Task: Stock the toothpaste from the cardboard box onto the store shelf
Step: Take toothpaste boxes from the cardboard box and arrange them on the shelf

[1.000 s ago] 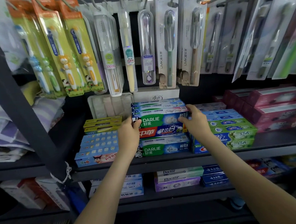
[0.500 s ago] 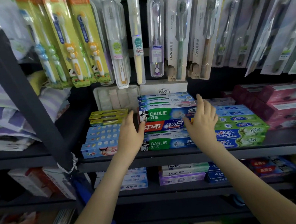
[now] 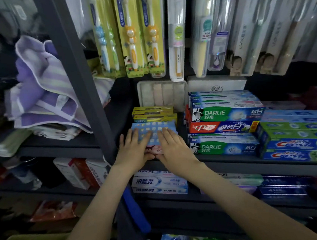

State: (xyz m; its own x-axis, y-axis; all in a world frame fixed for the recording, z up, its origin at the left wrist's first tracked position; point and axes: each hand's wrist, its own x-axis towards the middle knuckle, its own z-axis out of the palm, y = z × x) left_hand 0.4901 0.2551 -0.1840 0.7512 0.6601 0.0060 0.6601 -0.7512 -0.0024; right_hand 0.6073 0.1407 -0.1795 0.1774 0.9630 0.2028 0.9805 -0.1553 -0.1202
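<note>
Left hand and right hand: grip wide, fingers flat on the pale-blue toothpaste stack, on the shelf beside the Darlie stack. Nothing clasped, it seems; thumbs partly hidden. To do: press evenly with both palms, square fronts to shelf edge, spare the yellow boxes behind.

Both forearms are bare from the lower edge of view to the wrists. The left hand and right hand are bare too; the fingernails seem short and plain, though blur leaves that unsure.
</note>
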